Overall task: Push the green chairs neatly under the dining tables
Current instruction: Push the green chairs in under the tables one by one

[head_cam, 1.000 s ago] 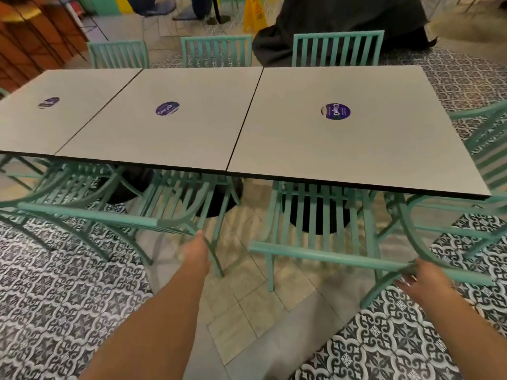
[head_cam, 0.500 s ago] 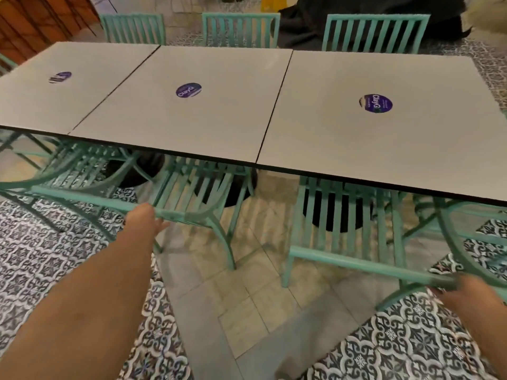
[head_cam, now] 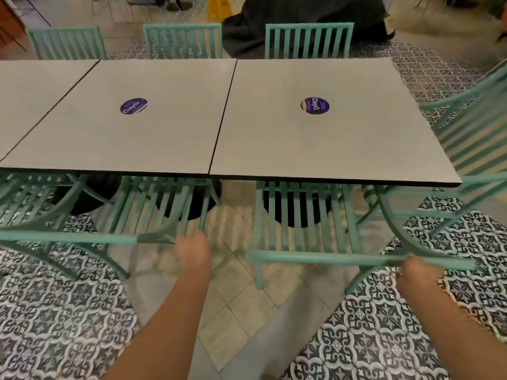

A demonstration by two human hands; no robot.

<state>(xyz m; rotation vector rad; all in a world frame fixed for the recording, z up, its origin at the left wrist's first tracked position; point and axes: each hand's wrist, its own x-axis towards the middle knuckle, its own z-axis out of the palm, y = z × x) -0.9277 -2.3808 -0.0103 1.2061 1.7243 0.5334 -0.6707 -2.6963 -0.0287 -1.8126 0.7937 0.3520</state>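
Since the earlier frame the left hand (head_cam: 193, 249) has shifted rightward along the top rail of the left-hand green chair (head_cam: 153, 215), from mid-rail to the rail's right end, and the view has swung right so that only two purple stickers show. That hand now meets the rail end at lower centre; its fingers point away from the camera, and whether they curl around the rail cannot be told. The right hand (head_cam: 419, 275), at lower right, is closed over the top rail of the centre green chair (head_cam: 304, 229), whose slatted back runs under the near edge of the right dining table (head_cam: 356, 149). The left-hand chair sits likewise under the middle dining table (head_cam: 137, 144), its image blurred. A tilted green chair (head_cam: 474, 149) stands at the right table's end, at the right edge of the frame. Three further green chairs (head_cam: 308, 41) line the far side along the top. A round purple sticker (head_cam: 315, 105) marks each full tabletop. Patterned floor tiles (head_cam: 68, 311) flank a plain tiled strip in the foreground.
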